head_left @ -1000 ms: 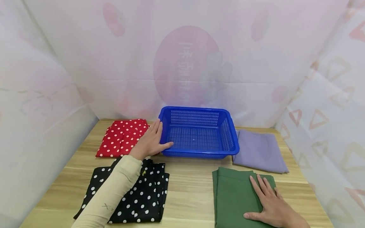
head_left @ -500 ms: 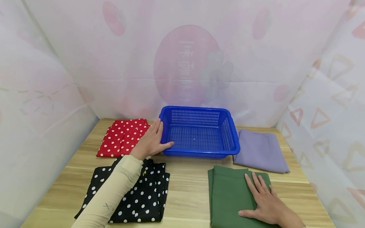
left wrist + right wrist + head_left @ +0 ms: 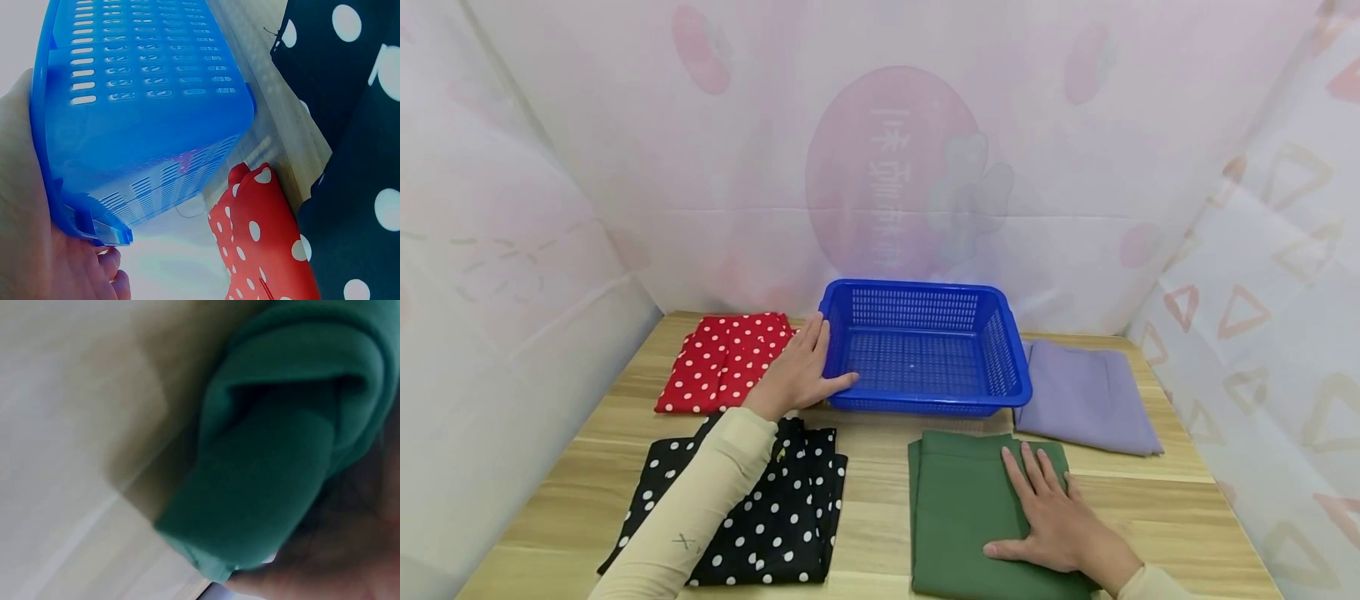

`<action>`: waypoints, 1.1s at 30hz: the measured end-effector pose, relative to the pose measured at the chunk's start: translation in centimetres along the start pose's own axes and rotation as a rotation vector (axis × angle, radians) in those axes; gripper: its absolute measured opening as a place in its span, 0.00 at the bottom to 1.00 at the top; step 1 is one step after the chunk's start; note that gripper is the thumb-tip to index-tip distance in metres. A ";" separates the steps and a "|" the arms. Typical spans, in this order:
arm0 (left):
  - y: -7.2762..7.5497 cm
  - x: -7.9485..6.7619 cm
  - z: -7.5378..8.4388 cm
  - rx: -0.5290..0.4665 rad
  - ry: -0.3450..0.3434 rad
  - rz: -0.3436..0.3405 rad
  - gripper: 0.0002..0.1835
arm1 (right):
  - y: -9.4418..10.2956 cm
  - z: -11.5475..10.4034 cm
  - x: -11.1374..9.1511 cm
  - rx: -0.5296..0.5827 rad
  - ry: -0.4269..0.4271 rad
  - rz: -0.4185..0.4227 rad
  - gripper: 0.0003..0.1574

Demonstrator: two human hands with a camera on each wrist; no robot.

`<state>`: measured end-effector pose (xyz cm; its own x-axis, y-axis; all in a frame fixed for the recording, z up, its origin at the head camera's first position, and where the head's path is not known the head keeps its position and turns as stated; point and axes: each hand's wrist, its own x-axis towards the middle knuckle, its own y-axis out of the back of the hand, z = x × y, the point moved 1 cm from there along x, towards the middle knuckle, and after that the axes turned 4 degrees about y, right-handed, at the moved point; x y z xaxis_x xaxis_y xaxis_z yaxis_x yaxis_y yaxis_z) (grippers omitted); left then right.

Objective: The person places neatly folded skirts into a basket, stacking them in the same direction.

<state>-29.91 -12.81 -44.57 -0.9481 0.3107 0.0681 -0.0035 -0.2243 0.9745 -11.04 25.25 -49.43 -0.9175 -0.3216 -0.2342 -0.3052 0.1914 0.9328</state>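
Note:
My left hand rests on the left rim of a blue plastic basket, fingers straight and thumb along the front rim. In the left wrist view the hand lies against the rim of the slotted basket. My right hand presses flat with spread fingers on a folded green cloth. The right wrist view shows the green cloth close up and blurred, its folded edge over the tabletop. A folded black cloth with white dots lies beneath my left forearm, partly hidden.
A folded red cloth with white dots lies left of the basket. Right of it lies a folded lavender cloth, its left edge close to the basket. The wooden table is bordered by pale printed sheets at the back and sides.
My right hand and the green cloth under it have slid left across the table. My left hand and the basket have stayed where they were.

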 end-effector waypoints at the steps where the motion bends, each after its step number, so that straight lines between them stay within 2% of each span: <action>1: 0.0 0.0 0.0 0.001 -0.003 0.003 0.58 | 0.0 -0.3 0.2 0.003 0.001 -0.005 0.78; 16: 0.0 0.0 0.0 -0.001 -0.016 0.014 0.57 | -0.6 -3.9 2.6 -0.048 0.035 -0.038 0.80; 21: 0.3 -0.6 0.2 0.023 -0.030 0.084 0.55 | -0.3 -4.3 3.0 -0.036 0.041 -0.064 0.80; 25: 1.1 -2.3 0.6 -0.031 -0.024 0.213 0.48 | 0.5 -4.0 2.9 0.076 0.049 -0.073 0.76; 28: 2.2 -4.5 0.9 -0.124 0.019 0.287 0.41 | 1.7 -3.5 2.5 0.154 0.049 -0.024 0.72; 30: 3.2 -6.1 1.0 -0.205 0.065 0.303 0.34 | 2.7 -3.1 2.2 0.163 0.043 0.028 0.70; 33: 4.2 -8.3 1.1 -0.324 0.132 0.270 0.26 | 4.2 -2.1 1.9 0.147 0.013 0.094 0.66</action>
<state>-21.67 -15.27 -40.84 -0.9612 0.0855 0.2624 0.1699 -0.5660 0.8067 -13.57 23.50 -45.38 -0.9407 -0.3074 -0.1439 -0.2536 0.3548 0.8999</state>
